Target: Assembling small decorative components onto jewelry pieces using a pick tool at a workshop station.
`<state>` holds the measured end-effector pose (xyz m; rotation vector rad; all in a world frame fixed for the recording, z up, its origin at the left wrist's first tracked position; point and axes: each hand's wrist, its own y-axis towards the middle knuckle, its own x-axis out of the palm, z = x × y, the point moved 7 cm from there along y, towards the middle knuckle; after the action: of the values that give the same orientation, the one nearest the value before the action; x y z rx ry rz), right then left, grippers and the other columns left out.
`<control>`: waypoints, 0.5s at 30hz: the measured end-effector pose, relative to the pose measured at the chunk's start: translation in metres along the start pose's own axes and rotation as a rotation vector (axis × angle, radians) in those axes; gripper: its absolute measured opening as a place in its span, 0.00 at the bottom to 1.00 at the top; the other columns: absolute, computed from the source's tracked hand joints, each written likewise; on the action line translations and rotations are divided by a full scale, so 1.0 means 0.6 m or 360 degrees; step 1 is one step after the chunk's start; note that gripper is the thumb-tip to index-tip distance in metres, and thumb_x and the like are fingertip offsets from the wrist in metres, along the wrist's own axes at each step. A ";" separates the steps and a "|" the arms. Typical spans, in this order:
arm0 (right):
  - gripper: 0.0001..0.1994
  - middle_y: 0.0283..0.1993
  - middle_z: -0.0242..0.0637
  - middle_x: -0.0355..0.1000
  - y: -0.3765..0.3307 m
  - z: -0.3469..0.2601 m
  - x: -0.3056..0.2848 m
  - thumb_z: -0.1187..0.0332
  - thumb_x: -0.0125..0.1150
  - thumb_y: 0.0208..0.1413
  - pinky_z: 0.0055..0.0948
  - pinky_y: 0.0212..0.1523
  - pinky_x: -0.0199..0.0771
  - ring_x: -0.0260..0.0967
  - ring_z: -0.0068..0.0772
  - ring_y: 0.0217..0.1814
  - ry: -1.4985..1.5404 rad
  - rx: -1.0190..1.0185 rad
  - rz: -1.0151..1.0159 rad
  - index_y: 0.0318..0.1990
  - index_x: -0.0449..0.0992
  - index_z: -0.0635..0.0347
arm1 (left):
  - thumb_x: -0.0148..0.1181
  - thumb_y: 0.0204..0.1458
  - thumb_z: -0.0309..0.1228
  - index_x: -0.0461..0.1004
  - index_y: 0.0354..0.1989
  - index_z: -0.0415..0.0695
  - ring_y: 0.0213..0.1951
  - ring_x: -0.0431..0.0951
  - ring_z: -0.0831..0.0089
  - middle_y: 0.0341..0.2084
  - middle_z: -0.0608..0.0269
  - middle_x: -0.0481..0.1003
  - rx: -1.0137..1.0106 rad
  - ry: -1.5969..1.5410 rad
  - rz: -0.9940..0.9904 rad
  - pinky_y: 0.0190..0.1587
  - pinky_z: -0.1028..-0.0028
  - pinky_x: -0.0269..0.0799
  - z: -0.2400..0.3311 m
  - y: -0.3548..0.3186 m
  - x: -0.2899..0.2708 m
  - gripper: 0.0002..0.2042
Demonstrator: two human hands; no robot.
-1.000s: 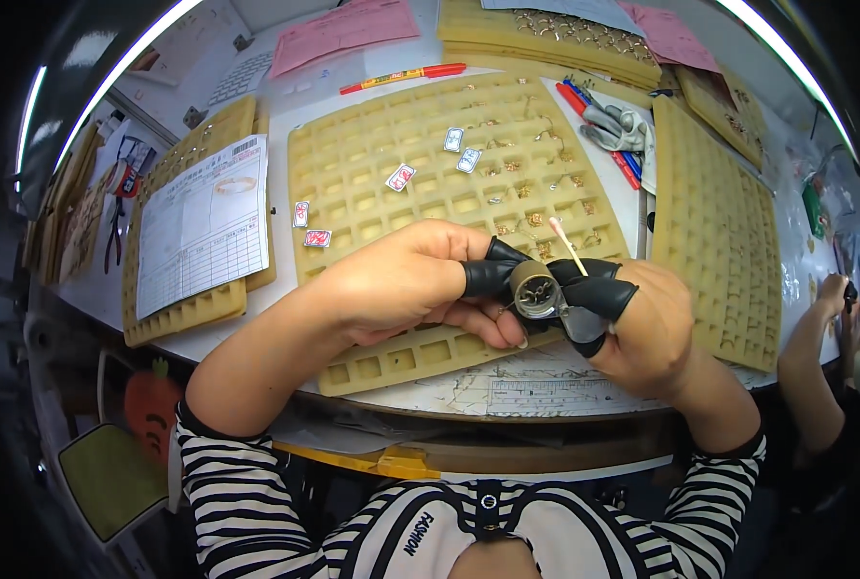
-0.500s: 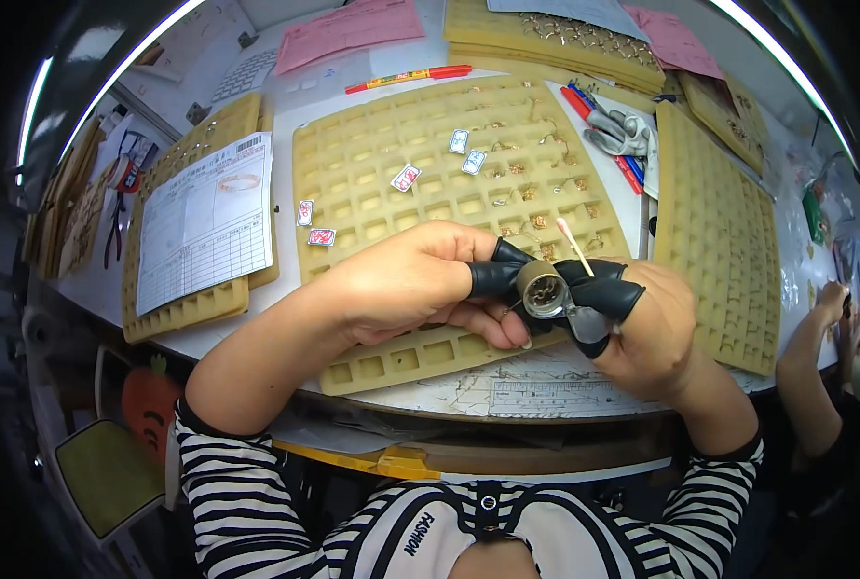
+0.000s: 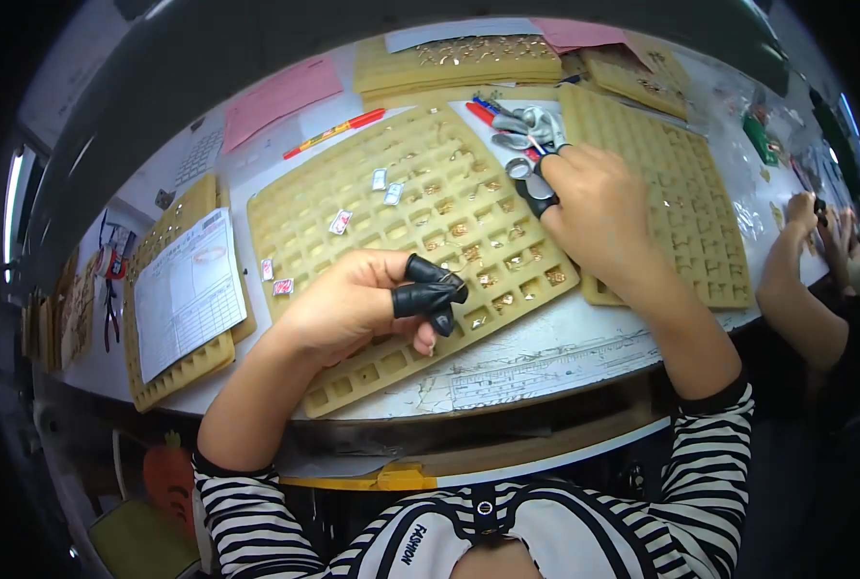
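Bare strip of white table [image 3: 632, 326] between the big yellow compartment tray [image 3: 353, 394] and the table's front edge, so there's some room there. Up back it's tighter: the right hand [image 3: 592, 188] is over the gap toward the neighbouring tray [image 3: 685, 198], right by the grey gloves [image 3: 543, 124]. Those fingers are curled closed round a folding loupe [image 3: 518, 169], lens end pointing upper left, plus a cotton swab [image 3: 537, 146] slanting the same way. Left hand [image 3: 382, 299], above the big tray, has its black-capped fingers pinched on a thin metal piece [image 3: 459, 282]; too tiny to tell its direction.
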<state>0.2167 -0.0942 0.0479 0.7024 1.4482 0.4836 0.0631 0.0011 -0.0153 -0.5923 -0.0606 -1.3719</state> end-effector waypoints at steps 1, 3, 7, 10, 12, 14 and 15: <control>0.04 0.19 0.36 0.66 0.000 0.003 0.000 0.75 0.55 0.26 0.35 0.29 0.64 0.65 0.39 0.26 -0.0111 0.0032 0.0057 0.16 0.68 0.58 | 0.54 0.51 0.26 0.71 0.37 0.35 0.24 0.74 0.75 0.25 0.58 0.74 0.0016 0.0037 0.0027 0.30 0.78 0.72 0.003 -0.002 0.000 0.08; 0.01 0.19 0.36 0.66 -0.006 0.012 0.001 0.74 0.55 0.26 0.34 0.28 0.65 0.65 0.38 0.25 -0.0154 0.0055 0.0116 0.14 0.70 0.58 | 0.55 0.50 0.25 0.71 0.37 0.33 0.24 0.74 0.74 0.24 0.58 0.73 0.0103 0.0109 0.0082 0.28 0.78 0.72 0.011 -0.008 -0.006 0.08; 0.02 0.21 0.36 0.67 -0.023 0.045 0.021 0.72 0.56 0.26 0.33 0.31 0.66 0.66 0.38 0.28 -0.0150 0.0153 0.0125 0.14 0.71 0.58 | 0.56 0.48 0.24 0.72 0.32 0.34 0.23 0.73 0.74 0.22 0.58 0.74 0.0366 0.0479 0.0137 0.27 0.78 0.69 0.043 -0.004 0.007 0.06; 0.03 0.23 0.36 0.68 -0.012 0.025 0.034 0.72 0.56 0.29 0.34 0.34 0.65 0.66 0.37 0.31 -0.0183 0.0151 0.0012 0.17 0.74 0.58 | 0.55 0.48 0.22 0.72 0.30 0.34 0.23 0.73 0.76 0.21 0.60 0.73 0.0482 0.0636 0.0304 0.28 0.78 0.68 0.054 -0.028 0.003 0.04; 0.03 0.25 0.37 0.68 -0.009 0.024 0.028 0.72 0.56 0.31 0.35 0.36 0.64 0.66 0.38 0.34 -0.0139 0.0163 -0.0079 0.19 0.73 0.58 | 0.55 0.48 0.22 0.73 0.29 0.35 0.23 0.73 0.77 0.20 0.61 0.74 0.0522 0.0834 0.0351 0.28 0.79 0.68 0.064 -0.032 0.019 0.03; 0.04 0.25 0.36 0.67 -0.016 0.024 -0.016 0.73 0.57 0.30 0.36 0.36 0.63 0.65 0.39 0.35 0.0076 0.0088 0.0207 0.19 0.72 0.59 | 0.55 0.49 0.22 0.73 0.30 0.35 0.24 0.73 0.79 0.21 0.62 0.74 0.0535 0.0953 0.0328 0.29 0.80 0.68 0.072 -0.023 0.041 0.04; 0.04 0.24 0.37 0.66 -0.013 0.020 -0.033 0.73 0.57 0.32 0.38 0.34 0.63 0.64 0.42 0.34 0.0201 0.0094 0.0125 0.20 0.70 0.60 | 0.55 0.49 0.23 0.73 0.30 0.35 0.24 0.72 0.80 0.21 0.63 0.74 0.0541 0.1027 0.0343 0.30 0.81 0.67 0.076 -0.018 0.048 0.04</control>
<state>0.2260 -0.1151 0.0570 0.7896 1.5627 0.5560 0.0729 -0.0061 0.0383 0.1399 0.2793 -1.2493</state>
